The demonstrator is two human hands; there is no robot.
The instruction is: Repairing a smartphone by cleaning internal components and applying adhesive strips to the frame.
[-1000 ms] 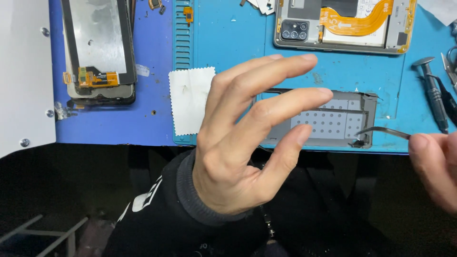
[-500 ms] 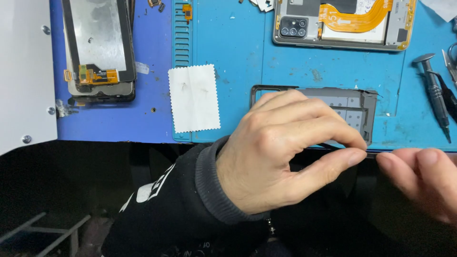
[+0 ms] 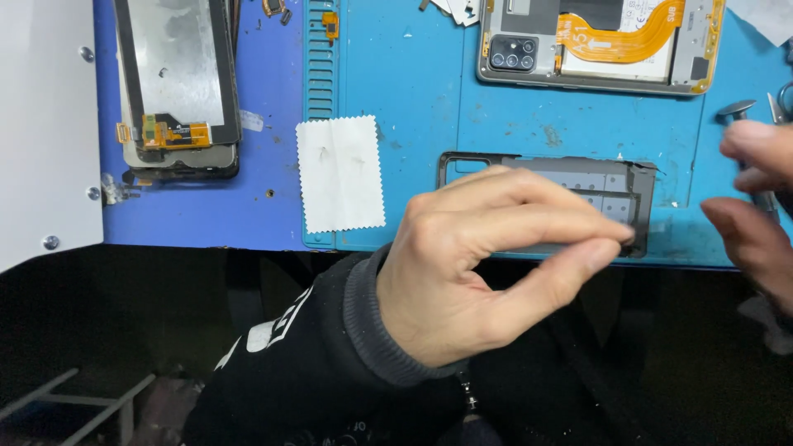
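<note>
Covering most of the bench, blue work mat (image 3: 413, 99) carries opened phone (image 3: 599, 45) at top, screen assembly (image 3: 178, 83) at left, white cloth (image 3: 339, 173) in the middle. Left hand (image 3: 487, 264) pinches thumb and fingers on the near right corner of dark phone frame (image 3: 591, 186) at the mat's front edge. Right hand (image 3: 756, 206) is blurred at the right edge beside a screwdriver (image 3: 738, 111); grip can't be told.

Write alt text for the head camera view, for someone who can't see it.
A left hand pinches the near edge of a grey phone frame on a blue work mat. The right hand is blurred beside a screwdriver; an opened phone, white cloth and detached screen lie nearby.
</note>
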